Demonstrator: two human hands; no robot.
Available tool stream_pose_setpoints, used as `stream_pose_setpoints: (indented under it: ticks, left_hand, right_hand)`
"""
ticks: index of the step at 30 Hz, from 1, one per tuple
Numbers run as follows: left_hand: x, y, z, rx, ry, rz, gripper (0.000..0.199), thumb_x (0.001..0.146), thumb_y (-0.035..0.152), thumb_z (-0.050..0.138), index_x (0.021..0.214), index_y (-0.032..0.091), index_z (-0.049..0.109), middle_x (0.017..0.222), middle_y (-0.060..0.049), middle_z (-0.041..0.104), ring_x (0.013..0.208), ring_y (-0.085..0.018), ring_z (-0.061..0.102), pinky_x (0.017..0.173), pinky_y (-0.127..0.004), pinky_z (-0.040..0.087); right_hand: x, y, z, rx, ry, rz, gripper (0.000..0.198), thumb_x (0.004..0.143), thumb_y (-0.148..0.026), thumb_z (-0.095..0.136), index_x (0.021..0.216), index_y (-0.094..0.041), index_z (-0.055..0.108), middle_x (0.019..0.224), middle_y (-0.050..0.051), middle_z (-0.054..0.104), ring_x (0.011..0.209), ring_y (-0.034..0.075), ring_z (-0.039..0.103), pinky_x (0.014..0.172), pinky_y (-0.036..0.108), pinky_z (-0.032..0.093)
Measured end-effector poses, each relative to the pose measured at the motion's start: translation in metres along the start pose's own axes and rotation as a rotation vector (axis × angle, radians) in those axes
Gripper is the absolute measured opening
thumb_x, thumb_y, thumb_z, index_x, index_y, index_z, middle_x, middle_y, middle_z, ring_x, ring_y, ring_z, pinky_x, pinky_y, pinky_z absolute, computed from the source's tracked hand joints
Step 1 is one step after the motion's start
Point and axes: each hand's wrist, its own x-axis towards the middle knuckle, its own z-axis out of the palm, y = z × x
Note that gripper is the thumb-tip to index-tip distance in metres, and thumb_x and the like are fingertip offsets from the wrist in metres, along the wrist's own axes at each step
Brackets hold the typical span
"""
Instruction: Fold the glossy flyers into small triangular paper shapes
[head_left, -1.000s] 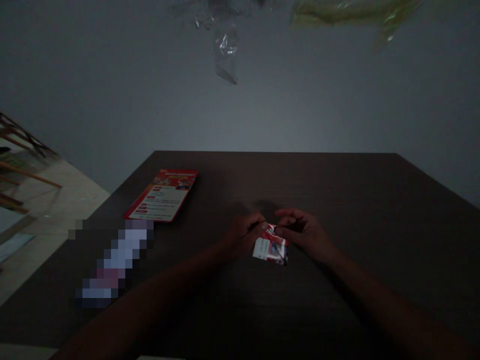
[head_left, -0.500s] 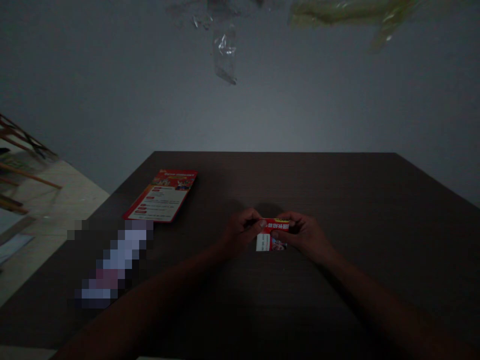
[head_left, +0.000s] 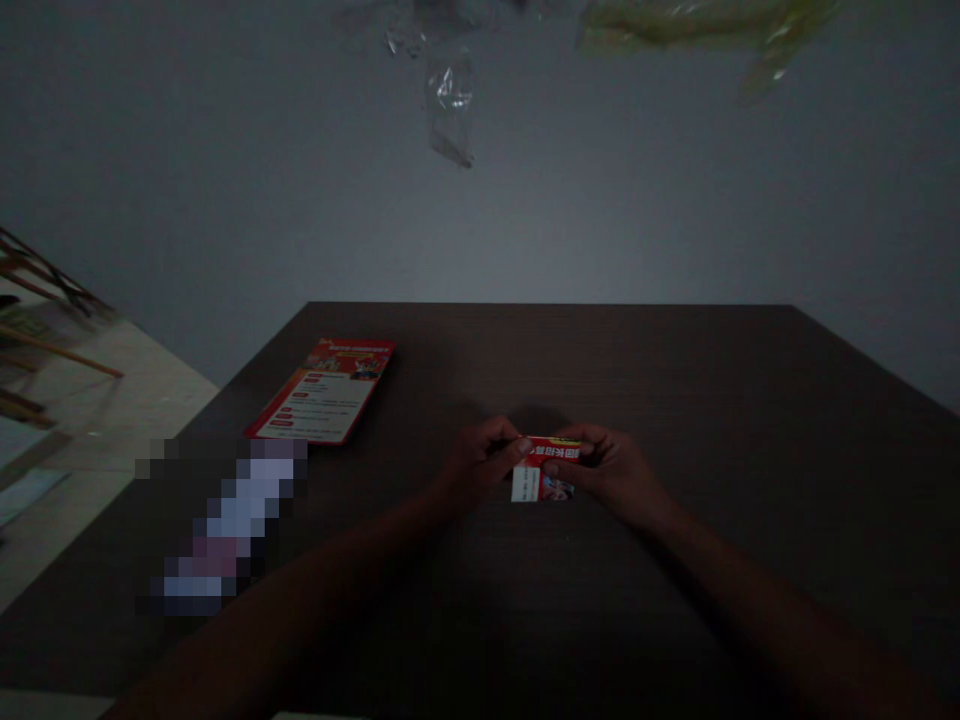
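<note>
Both hands pinch a small red and white folded leaflet (head_left: pixel 527 486) over the middle of the table. On its left side my left hand (head_left: pixel 486 456) is closed, with the thumb pressed on the red part. My right hand (head_left: pixel 613 466) grips the right side, its thumb lying across the front and the fingers behind. Printed characters and a small picture show on the leaflet; its back is hidden. To the left lies a stack of red and white flyers (head_left: pixel 322 400), apart from both hands.
The dark wooden table (head_left: pixel 660 370) stands against a grey wall. A blurred-out, pixelated object (head_left: pixel 244 510) lies at the table's left, near my left forearm. Clear plastic (head_left: pixel 450 100) and yellowish plastic (head_left: pixel 675 28) hang on the wall. Wooden legs (head_left: pixel 60 345) stand on the floor at left.
Almost nothing differs. Both hands keep their hold on the folded leaflet, which has shifted only very slightly.
</note>
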Motion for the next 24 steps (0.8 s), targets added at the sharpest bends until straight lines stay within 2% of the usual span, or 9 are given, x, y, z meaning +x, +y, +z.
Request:
stream_pose_setpoints:
  ticks: [6,10,15,19,24]
  left_hand:
    - [0.000,-0.001,0.000,0.036,-0.033,0.055,0.027,0.082,0.038,0.055,0.071,0.013,0.054,0.062,0.000,0.057,0.055,-0.009,0.052,0.051,-0.018,0.038]
    - [-0.001,0.003,-0.001,0.151,-0.064,0.099,0.027,0.082,0.037,0.052,0.068,0.014,0.052,0.058,0.001,0.053,0.051,-0.008,0.047,0.049,-0.019,0.033]
    - [0.000,0.009,-0.003,0.302,-0.219,0.173,0.033,0.086,0.036,0.043,0.062,0.014,0.050,0.050,0.004,0.043,0.046,-0.006,0.040,0.047,-0.019,0.028]
    - [0.002,0.008,-0.007,0.325,-0.235,0.138,0.038,0.089,0.037,0.040,0.060,0.014,0.049,0.049,0.005,0.042,0.047,-0.006,0.041,0.047,-0.018,0.027]
    - [0.003,0.006,-0.011,0.296,-0.240,0.086,0.040,0.089,0.040,0.040,0.058,0.014,0.047,0.047,0.005,0.040,0.045,-0.006,0.039,0.045,-0.018,0.026]
  right_hand:
    - [-0.001,-0.006,0.002,-0.008,0.047,0.015,0.026,0.059,-0.036,0.079,0.072,-0.016,0.069,0.067,0.003,0.071,0.055,0.013,0.062,0.052,0.024,0.048]
    - [-0.002,-0.003,0.000,-0.050,0.018,-0.002,0.026,0.063,-0.039,0.076,0.073,-0.016,0.071,0.067,0.005,0.071,0.055,0.014,0.062,0.051,0.025,0.047]
    - [-0.002,-0.002,-0.004,-0.090,-0.062,0.020,0.026,0.063,-0.039,0.076,0.071,-0.015,0.072,0.065,0.005,0.070,0.056,0.015,0.062,0.054,0.026,0.047]
    - [-0.003,-0.004,-0.006,-0.080,-0.099,0.031,0.028,0.071,-0.042,0.069,0.082,-0.017,0.073,0.072,0.005,0.071,0.062,0.015,0.063,0.059,0.026,0.048]
    - [-0.003,-0.008,-0.007,-0.214,-0.129,-0.023,0.033,0.080,-0.045,0.060,0.090,-0.017,0.072,0.070,0.002,0.069,0.062,0.013,0.058,0.059,0.025,0.044]
